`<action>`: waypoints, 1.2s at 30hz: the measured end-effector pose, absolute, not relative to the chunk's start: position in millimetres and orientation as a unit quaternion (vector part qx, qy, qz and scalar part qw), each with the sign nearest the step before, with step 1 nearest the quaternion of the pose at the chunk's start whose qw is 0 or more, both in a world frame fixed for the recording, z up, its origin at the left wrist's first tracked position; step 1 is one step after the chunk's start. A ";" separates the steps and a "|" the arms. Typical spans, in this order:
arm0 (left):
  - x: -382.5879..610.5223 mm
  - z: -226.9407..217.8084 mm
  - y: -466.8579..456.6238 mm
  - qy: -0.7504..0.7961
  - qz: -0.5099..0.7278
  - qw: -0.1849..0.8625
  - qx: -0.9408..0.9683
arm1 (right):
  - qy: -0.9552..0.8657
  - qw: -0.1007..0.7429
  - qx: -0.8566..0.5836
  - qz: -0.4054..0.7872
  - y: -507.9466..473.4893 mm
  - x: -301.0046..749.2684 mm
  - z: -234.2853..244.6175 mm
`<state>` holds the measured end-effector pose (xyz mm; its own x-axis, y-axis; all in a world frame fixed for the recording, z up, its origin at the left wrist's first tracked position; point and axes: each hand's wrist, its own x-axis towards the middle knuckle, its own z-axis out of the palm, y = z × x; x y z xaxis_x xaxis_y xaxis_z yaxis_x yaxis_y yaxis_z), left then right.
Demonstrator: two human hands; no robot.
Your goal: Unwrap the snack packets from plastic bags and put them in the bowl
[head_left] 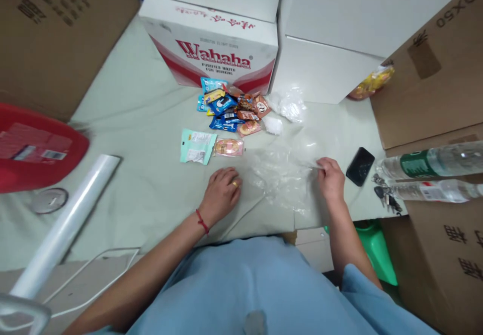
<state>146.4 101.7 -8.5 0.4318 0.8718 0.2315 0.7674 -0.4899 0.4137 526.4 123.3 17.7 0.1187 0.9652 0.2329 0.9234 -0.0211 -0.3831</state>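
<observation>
Near the table's front edge, right of middle, lies a clear plastic bag; step looks like handling its film. Right hand pinches the bag's right side, thumb against fingers. Left hand rests palm-down, fingers loosely bent, nothing seen in it. Next move probably calls for a light left-hand hold on the opposite side. Bag: thin, see-through, crumpled, glossy; opening can't be made out.

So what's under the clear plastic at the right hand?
Pale green cloth shows through the clear plastic; what lies beneath its crumpled, glossy patches can't be seen.
</observation>
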 end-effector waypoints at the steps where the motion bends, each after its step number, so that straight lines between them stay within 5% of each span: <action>1: 149.1 -9.6 101.0 0.493 0.223 0.135 0.830 | -0.648 0.236 -0.723 0.033 128.6 535.2 16.5; 8: 173.8 7.8 105.1 0.528 0.339 0.139 0.766 | -0.596 0.222 -0.772 0.007 194.3 560.1 31.5; 13: 204.1 25.7 115.5 0.439 0.356 0.082 0.821 | -0.633 0.293 -0.714 -0.071 182.2 527.9 59.7; 21: 216.7 14.9 124.7 0.465 0.210 0.162 0.845 | -0.839 0.108 -0.515 0.140 105.0 430.4 6.2; 29: 200.2 60.6 88.6 0.373 0.267 0.251 0.852 | -0.871 0.065 -0.441 0.207 99.3 375.9 2.1; 36: 174.6 14.8 98.3 0.604 0.220 0.194 0.741 | -0.892 0.079 -0.375 0.240 79.7 321.6 -4.3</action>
